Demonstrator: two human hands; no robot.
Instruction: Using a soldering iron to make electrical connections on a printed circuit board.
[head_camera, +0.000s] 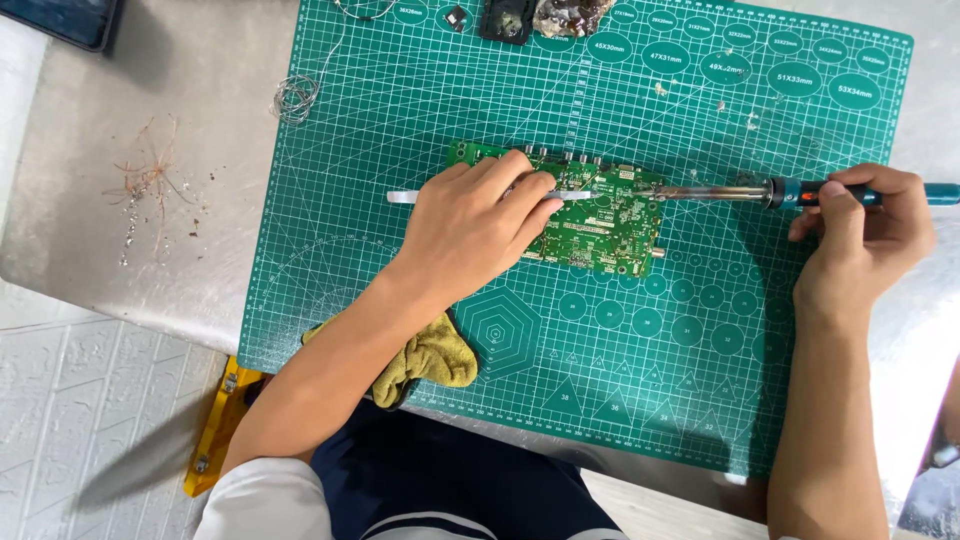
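A green circuit board (610, 225) lies in the middle of a green cutting mat (420, 120). My left hand (470, 225) rests on the board's left part and pinches metal tweezers (405, 197), whose tips point right over the board. My right hand (865, 235) grips the blue handle of a soldering iron (790, 193). The iron's metal shaft reaches left and its tip meets the board's upper right area, close to the tweezers' tips.
A yellow-green cloth (435, 360) lies under my left forearm at the mat's near edge. A coil of solder wire (296, 97) sits at the mat's upper left. Copper wire scraps (150, 180) litter the grey table. Dark holders (505, 20) stand at the mat's far edge.
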